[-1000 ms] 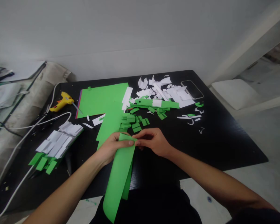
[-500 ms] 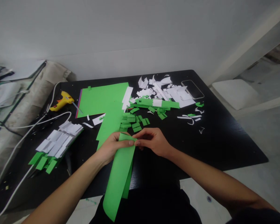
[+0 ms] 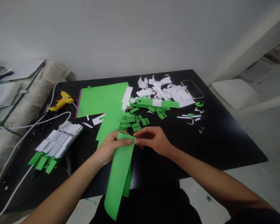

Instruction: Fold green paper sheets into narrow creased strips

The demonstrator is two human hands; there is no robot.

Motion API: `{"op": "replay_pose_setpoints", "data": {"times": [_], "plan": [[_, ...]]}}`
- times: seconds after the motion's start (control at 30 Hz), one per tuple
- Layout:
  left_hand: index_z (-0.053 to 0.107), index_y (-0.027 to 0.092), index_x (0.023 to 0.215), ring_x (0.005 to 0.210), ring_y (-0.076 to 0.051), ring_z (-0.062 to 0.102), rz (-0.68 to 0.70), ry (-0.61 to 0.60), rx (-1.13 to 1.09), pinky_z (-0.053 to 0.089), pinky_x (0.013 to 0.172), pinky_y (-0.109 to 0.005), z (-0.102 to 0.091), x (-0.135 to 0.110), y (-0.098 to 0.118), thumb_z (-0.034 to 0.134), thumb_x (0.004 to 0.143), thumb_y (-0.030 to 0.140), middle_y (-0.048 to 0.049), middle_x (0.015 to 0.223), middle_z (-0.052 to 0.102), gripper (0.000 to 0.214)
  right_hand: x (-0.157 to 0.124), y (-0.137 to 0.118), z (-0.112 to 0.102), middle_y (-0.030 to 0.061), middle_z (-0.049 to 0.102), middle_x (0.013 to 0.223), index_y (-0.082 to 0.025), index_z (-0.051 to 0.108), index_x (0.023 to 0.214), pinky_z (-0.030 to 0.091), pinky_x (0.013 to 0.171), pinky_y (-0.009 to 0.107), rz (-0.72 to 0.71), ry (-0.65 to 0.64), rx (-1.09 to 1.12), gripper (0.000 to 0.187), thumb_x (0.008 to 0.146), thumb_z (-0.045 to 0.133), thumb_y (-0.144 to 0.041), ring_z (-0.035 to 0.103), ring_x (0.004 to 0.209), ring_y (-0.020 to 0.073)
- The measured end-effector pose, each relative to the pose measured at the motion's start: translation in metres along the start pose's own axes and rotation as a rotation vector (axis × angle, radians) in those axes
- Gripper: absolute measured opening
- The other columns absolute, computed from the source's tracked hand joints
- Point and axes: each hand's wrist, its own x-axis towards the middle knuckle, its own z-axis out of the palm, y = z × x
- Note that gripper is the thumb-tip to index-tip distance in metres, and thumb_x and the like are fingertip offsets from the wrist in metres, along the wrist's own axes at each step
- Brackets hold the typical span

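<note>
A long strip of green paper (image 3: 119, 177), folded over lengthwise, hangs past the front edge of the table. My left hand (image 3: 114, 144) grips its upper part, thumb flat on the front face and the other fingers behind. At the strip's top right corner, my right hand (image 3: 154, 140) pinches the paper's edge between thumb and forefinger. Just beyond my hands lie small folded green paper pieces (image 3: 136, 126). A green sheet (image 3: 109, 124) lies partly under my left hand.
Large green sheets (image 3: 100, 98) lie at the back, near a yellow glue gun (image 3: 63, 101) with a white cord. Stacked white folded pieces (image 3: 58, 140) sit at left. White paper scraps (image 3: 158, 88) and a phone (image 3: 192, 89) are at the back right of the black table (image 3: 212, 140).
The lower end of the green paper strip has swung slightly right, and its top has shifted a little left. Both hands keep their hold.
</note>
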Motion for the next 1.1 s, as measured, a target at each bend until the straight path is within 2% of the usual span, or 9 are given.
{"op": "replay_pose_setpoints", "data": {"times": [0.8,1.1], "plan": [[0.077,0.014,0.073,0.049,-0.012,0.063,-0.028,-0.006,0.007,0.049,0.049,-0.021,-0.0019,-0.0001,0.0011,0.099,0.056,0.032,-0.0024,0.062,0.072,0.033,0.0002,0.0020,-0.0004,-0.0008,0.075,0.066,-0.021,0.084,0.087,0.055,0.054,0.023,0.045,-0.025,0.046,0.022,0.068,0.095,-0.023,0.067,0.055,0.0101],[0.077,0.012,0.072,0.051,-0.013,0.065,-0.049,-0.008,0.000,0.051,0.051,-0.022,-0.0009,0.0007,0.0024,0.098,0.056,0.028,-0.0047,0.064,0.074,0.030,0.0005,0.0016,-0.0003,-0.0006,0.075,0.065,-0.019,0.083,0.087,0.057,0.053,0.024,0.062,-0.020,0.029,0.025,0.067,0.095,-0.028,0.066,0.054,0.0106]]}}
